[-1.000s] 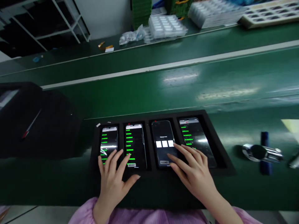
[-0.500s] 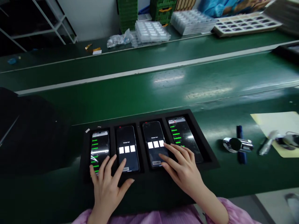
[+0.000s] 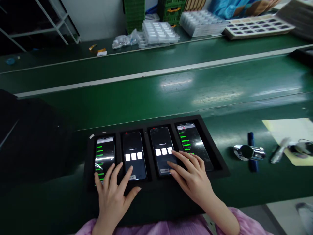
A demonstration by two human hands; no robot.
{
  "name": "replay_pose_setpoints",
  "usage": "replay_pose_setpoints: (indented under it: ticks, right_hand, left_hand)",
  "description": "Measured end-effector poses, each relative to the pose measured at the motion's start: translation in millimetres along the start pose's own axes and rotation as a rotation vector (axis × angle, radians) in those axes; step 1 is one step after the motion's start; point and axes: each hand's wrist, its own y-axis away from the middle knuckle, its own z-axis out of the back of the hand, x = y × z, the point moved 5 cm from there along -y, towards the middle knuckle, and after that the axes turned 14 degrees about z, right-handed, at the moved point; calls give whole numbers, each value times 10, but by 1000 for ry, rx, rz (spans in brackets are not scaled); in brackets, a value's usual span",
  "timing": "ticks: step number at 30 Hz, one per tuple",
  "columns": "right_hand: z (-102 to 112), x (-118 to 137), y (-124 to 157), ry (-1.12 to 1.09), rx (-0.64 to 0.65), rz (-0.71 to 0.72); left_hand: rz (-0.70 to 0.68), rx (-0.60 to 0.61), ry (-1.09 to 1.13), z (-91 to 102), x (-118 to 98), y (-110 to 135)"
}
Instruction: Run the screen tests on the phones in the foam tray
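Note:
Several smartphones lie face up in separate slots of a black tray [image 3: 149,126]. My left hand [image 3: 113,194] spreads its fingers over the leftmost phone [image 3: 105,151], which shows green text lines, and over the phone [image 3: 132,143] beside it, whose screen reads "Vibrator test" above white squares. My right hand [image 3: 192,178] has its fingers apart over the third phone [image 3: 160,135], also on "Vibrator test", with one fingertip at its rightmost white square. Past that hand is the rightmost phone [image 3: 195,140], with green text lines. Neither hand holds anything.
A chrome, cylinder-like object [image 3: 249,152] lies across a dark blue bar, left of yellowish paper [image 3: 278,127] with small tools. Behind the green belt [image 3: 137,101] stand clear plastic trays [image 3: 160,32] and a white tray [image 3: 259,27] of dark pieces. Another person's blue sleeve [image 3: 222,8] shows at the back.
Both hands keep practically the same pose over the phones, and the screens look the same. The view shifts very slightly; the other person's hands at the back have moved.

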Motion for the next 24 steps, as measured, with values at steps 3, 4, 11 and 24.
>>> replay_pose_setpoints:
  ticks: [3, 4, 11, 24]
  right_hand:
    - [16, -15, -15, -2, 11, 1]
    - [21, -25, -23, -2, 15, 3]
    - [-8, -118, -77, 79, 11, -52]
    - [402, -371, 212, 75, -169, -118]
  left_hand:
    - [-10, -7, -1, 5, -8, -5]
    - [-12, -7, -2, 8, -10, -7]
    - [-9, 4, -8, 7, -4, -8]
    - [8, 0, 0, 7, 4, 4]
